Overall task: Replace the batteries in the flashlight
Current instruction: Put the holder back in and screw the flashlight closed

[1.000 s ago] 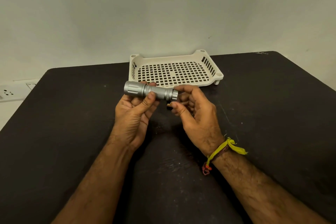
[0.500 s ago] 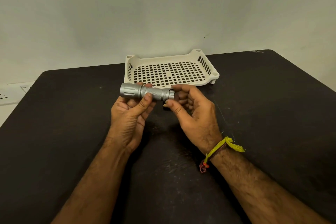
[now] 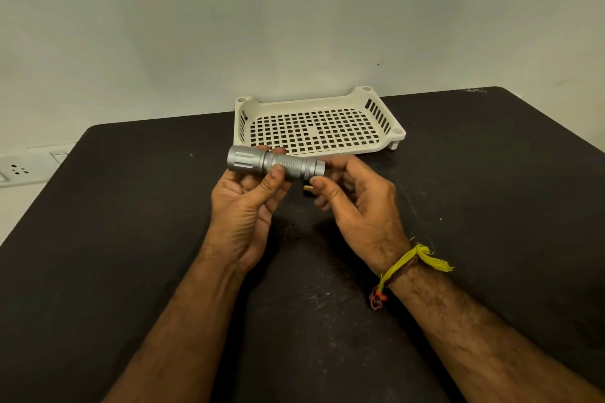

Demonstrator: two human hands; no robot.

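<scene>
No readable writing is seen on the flashlight (image 3: 275,164), which is held level above the table (image 3: 114,239), just near of the tray (image 3: 376,149). Its mid-body is gripped by left hand (image 3: 244,203), thumb on top; tail end is pinched by right hand (image 3: 353,196) thumb & fingers.

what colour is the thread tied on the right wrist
Mostly yellow, with a darker brown strand and a small red-orange knot: the wrist thread, seen in the head view.

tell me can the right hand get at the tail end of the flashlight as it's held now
Probably yes. The left hand grips the flashlight around its middle, leaving the tail end bare, and the right hand already has its fingertips at that end with nothing between.
</scene>
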